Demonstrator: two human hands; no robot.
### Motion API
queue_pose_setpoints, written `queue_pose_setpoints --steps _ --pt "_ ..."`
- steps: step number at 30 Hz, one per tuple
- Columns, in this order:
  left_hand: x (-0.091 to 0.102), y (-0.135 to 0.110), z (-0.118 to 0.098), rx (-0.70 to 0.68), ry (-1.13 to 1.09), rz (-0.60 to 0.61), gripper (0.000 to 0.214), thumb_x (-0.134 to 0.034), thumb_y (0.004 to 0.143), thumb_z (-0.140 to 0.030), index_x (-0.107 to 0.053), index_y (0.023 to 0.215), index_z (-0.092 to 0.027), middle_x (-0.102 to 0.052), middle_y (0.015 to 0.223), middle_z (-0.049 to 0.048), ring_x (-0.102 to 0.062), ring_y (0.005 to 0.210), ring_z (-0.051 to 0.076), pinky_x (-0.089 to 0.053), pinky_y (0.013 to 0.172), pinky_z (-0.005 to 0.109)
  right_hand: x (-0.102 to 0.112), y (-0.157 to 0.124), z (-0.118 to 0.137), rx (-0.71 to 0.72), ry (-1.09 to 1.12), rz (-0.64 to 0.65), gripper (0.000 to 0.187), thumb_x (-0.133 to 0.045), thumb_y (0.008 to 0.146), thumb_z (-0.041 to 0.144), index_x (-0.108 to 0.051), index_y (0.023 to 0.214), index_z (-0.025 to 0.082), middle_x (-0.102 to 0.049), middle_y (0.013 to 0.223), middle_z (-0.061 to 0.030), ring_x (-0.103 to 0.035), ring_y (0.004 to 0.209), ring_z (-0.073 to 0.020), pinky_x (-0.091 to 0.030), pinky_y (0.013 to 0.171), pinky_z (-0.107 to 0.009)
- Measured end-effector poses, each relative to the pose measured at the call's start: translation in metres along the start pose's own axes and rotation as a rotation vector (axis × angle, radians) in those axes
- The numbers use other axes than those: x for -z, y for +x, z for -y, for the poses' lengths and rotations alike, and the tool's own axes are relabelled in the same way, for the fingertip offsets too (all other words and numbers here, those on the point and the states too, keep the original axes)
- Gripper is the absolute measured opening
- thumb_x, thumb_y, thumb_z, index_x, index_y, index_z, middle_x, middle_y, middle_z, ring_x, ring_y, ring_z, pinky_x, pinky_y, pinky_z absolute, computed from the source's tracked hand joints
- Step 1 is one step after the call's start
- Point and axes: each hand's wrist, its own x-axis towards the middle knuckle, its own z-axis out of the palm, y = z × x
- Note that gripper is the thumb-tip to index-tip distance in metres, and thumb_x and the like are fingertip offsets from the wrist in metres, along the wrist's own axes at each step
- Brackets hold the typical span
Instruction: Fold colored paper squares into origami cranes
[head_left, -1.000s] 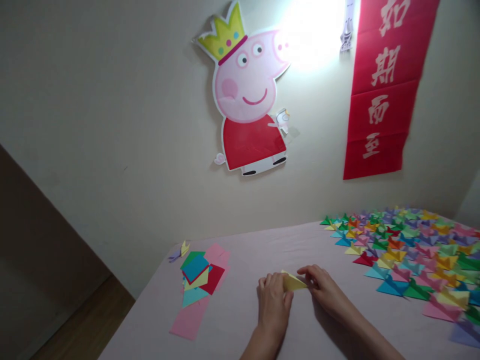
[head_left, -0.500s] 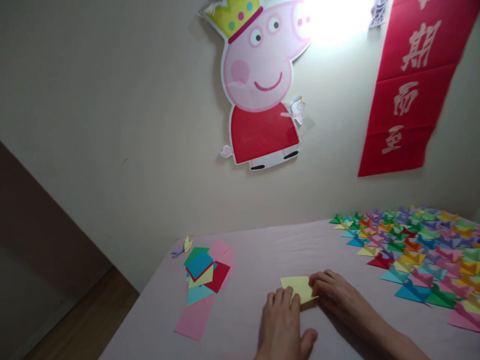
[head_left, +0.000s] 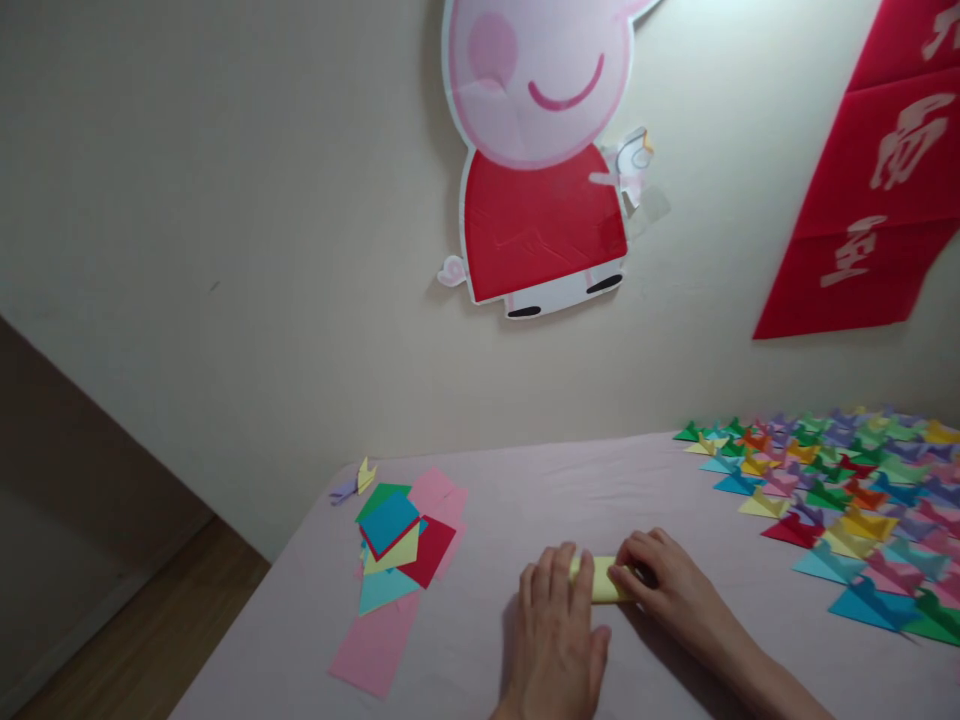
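A yellow sheet of paper (head_left: 604, 580) lies on the table as a narrow folded strip, its long side across in front of me. My left hand (head_left: 551, 620) rests palm down over its left end, fingers stretched out and the thumb held apart. At the right end, the bent fingers and thumb of my right hand (head_left: 664, 580) pinch the paper. Both ends of the strip are partly hidden under my fingers.
Left of my hands is a loose pile of coloured paper, with a blue sheet (head_left: 390, 522) on top and a pink sheet (head_left: 375, 645) nearest me. Behind it lies a small yellow folded figure (head_left: 366, 475). Rows of folded paper figures (head_left: 825, 500) cover the table's right side.
The yellow paper has gone from a wider piece to a narrow strip. Both hands stay on it, the left now flatter over its end. The camera view has tilted down.
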Motion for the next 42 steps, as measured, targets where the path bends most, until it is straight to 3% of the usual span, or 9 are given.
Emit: queue_pose_setpoints --steps 3,7,14,25,30,42 --pt "-0.016 -0.007 0.000 -0.157 0.062 0.098 0.068 -0.052 0.093 -0.048 -0.035 0.151 -0.019 -0.039 0.154 0.0087 -0.040 0.137 0.032 -0.039 0.109 0.047 -0.002 0.003 -0.002 -0.025 0.014 -0.010 0.022 -0.050 0.088 0.032 -0.058 0.070 0.023 -0.065 0.073 -0.0049 -0.055 0.079 -0.0238 -0.043 0.073 -0.036" --pt "-0.026 -0.010 0.000 -0.137 0.072 0.192 0.073 -0.048 0.093 -0.057 -0.034 0.151 -0.015 -0.034 0.156 0.0109 -0.040 0.138 0.034 -0.039 0.109 0.049 -0.005 0.006 -0.004 -0.040 0.002 -0.012 0.019 -0.049 0.088 0.030 -0.059 0.073 0.023 -0.065 0.074 -0.0043 -0.055 0.079 -0.0239 -0.042 0.073 -0.036" --pt "-0.016 -0.009 -0.001 -0.111 0.018 0.234 0.078 -0.047 0.092 -0.062 -0.032 0.152 -0.014 -0.030 0.157 0.0116 -0.038 0.139 0.035 -0.035 0.110 0.052 -0.008 0.009 -0.001 -0.045 -0.040 -0.031 0.019 -0.048 0.086 0.028 -0.058 0.071 0.023 -0.066 0.073 -0.0048 -0.056 0.077 -0.0235 -0.041 0.071 -0.035" --pt "-0.020 -0.006 0.001 -0.091 0.040 0.254 0.085 -0.051 0.087 -0.069 -0.033 0.151 -0.016 -0.031 0.156 0.0127 -0.041 0.137 0.038 -0.038 0.109 0.055 -0.011 0.009 -0.001 -0.027 -0.068 -0.059 0.017 -0.048 0.085 0.026 -0.057 0.071 0.023 -0.067 0.073 -0.0051 -0.054 0.076 -0.0236 -0.040 0.070 -0.035" --pt "-0.014 -0.001 -0.001 -0.077 0.012 0.295 0.086 -0.042 0.088 -0.074 -0.034 0.151 -0.015 -0.029 0.156 0.0138 -0.038 0.139 0.038 -0.033 0.112 0.058 -0.012 0.009 -0.001 -0.029 -0.072 -0.053 0.015 -0.048 0.086 0.026 -0.057 0.074 0.022 -0.066 0.075 -0.0054 -0.055 0.077 -0.0242 -0.040 0.071 -0.036" --pt "-0.006 -0.001 -0.004 -0.081 -0.006 0.331 0.086 -0.048 0.088 -0.068 -0.029 0.153 -0.015 -0.027 0.157 0.0139 -0.033 0.141 0.038 -0.030 0.114 0.059 -0.015 0.009 -0.004 -0.028 -0.086 -0.082 0.017 -0.048 0.088 0.027 -0.060 0.076 0.022 -0.064 0.073 -0.0053 -0.055 0.074 -0.0236 -0.040 0.070 -0.035"
